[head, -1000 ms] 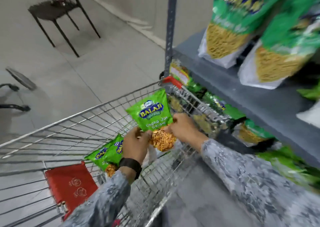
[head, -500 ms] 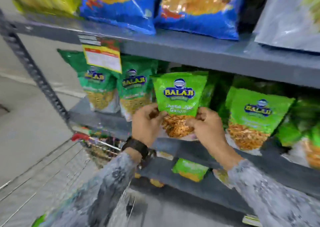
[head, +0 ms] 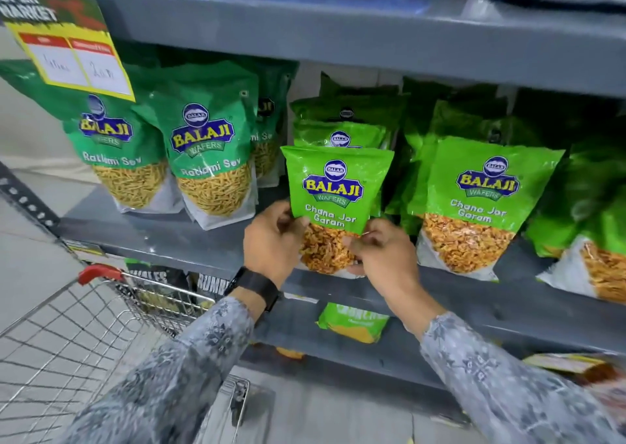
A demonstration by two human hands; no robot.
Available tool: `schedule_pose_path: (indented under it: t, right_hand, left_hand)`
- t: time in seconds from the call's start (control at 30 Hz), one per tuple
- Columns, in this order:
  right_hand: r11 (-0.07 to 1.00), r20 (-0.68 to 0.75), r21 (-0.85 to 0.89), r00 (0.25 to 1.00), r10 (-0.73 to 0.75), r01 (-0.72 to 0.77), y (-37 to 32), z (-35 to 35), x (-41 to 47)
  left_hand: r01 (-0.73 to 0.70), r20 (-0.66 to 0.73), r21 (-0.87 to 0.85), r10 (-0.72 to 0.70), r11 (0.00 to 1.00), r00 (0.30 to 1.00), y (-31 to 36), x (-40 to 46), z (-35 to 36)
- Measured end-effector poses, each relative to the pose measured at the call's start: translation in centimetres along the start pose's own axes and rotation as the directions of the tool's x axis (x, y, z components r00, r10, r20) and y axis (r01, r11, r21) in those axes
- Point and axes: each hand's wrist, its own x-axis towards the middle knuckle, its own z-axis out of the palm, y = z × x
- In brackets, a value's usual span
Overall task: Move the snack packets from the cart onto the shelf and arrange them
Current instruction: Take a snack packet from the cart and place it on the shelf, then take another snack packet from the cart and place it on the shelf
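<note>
A light green Chana Jor Garam packet (head: 333,189) stands upright at the front edge of the grey middle shelf (head: 159,237). My left hand (head: 271,240) grips its lower left side and my right hand (head: 382,257) grips its lower right corner. Behind it stand more packets of the same kind (head: 338,133). Another Chana Jor Garam packet (head: 481,199) stands just to the right. The wire cart (head: 78,335) is at the lower left; its inside is mostly out of view.
Two dark green Ratlami Sev packets (head: 206,159) stand left of the held packet. A yellow price tag (head: 71,57) hangs from the upper shelf (head: 338,33). A lower shelf holds a small green packet (head: 352,321). The cart's red handle corner (head: 98,272) is near the shelf post.
Both hands lifted the packet out of the cart and carried it up and right to the middle shelf, where its base now rests at the front edge. My view swung from cart to shelf.
</note>
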Motion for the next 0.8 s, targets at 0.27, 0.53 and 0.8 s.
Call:
schedule_pose_path:
  t: [0.27,0.53,0.8]
  right_hand:
    - [0.913,-0.124,-0.199,0.915,-0.385,0.357,-5.2,1.2,-5.5]
    - [0.749,0.61,-0.06,0.618,-0.496,0.66,-12.1,19.2,-12.5]
    - [0.783,0.932,-0.181,0.358,-0.057,0.595,-2.1,39.3,-20.9]
  left_hand:
    - [0.094,-0.005,-0.108,-0.095,0.99,0.995,0.0,-3.2,-8.7]
    - [0.296,-0.375,-0.074,-0.301,0.952,0.877,-8.3,-10.8,-28.6]
    - [0.725,-0.498,-0.162,-0.689,0.67,0.526,-26.7,-21.6,-36.9]
